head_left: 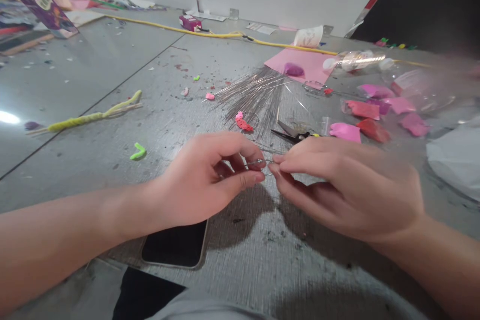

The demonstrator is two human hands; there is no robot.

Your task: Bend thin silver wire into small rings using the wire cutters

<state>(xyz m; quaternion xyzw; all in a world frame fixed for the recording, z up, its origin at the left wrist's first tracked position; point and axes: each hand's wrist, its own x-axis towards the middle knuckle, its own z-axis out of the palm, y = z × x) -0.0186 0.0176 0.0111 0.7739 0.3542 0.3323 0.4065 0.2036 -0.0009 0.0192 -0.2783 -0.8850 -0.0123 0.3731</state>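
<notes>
My left hand [210,177] and my right hand [337,185] meet fingertip to fingertip over the grey table [243,255]. Between them they pinch a thin silver wire [258,162], bent into a small loop at the left fingertips. A fanned bundle of the same thin wires [258,92] lies just beyond the hands. Small black-handled scissors [290,134] rest on the table right behind my right hand.
A dark phone [174,247] lies face up under my left wrist. Pink and red clay pieces in clear wrappers [371,115] sit at the right, near a pink sheet [300,62] and a plastic bottle [354,60]. A yellow-green wrapped stem [90,117] lies at the left.
</notes>
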